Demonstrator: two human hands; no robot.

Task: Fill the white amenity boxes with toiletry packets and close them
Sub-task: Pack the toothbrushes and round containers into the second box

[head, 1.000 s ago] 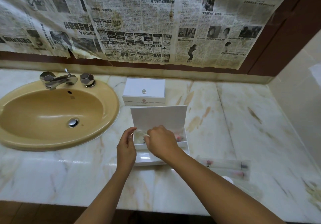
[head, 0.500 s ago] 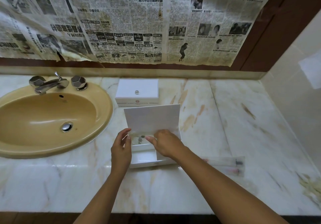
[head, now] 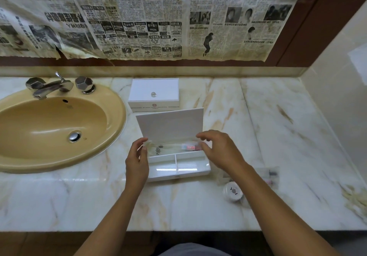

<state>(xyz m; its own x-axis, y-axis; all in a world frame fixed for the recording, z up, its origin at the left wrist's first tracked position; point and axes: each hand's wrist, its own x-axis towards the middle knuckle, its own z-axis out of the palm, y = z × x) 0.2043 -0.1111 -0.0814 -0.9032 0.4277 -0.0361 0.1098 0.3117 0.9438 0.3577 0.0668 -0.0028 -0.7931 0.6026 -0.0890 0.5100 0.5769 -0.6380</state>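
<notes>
Head view: open amenity box (head: 178, 166) is sitting on the counter (head: 258, 126), a toothbrush packet (head: 174, 146) lying crosswise in its rear compartment. Left hand (head: 137, 160) is touching the packet's left end; right hand (head: 220, 150), fingers loosely spread, is hovering over the right.

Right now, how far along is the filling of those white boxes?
Done: the back box sits closed. In hand: both hands, left and right, settle a long packet into the open box's rear compartment. Left: its two front compartments look empty, a round packet waits on the counter, lid still up.
</notes>
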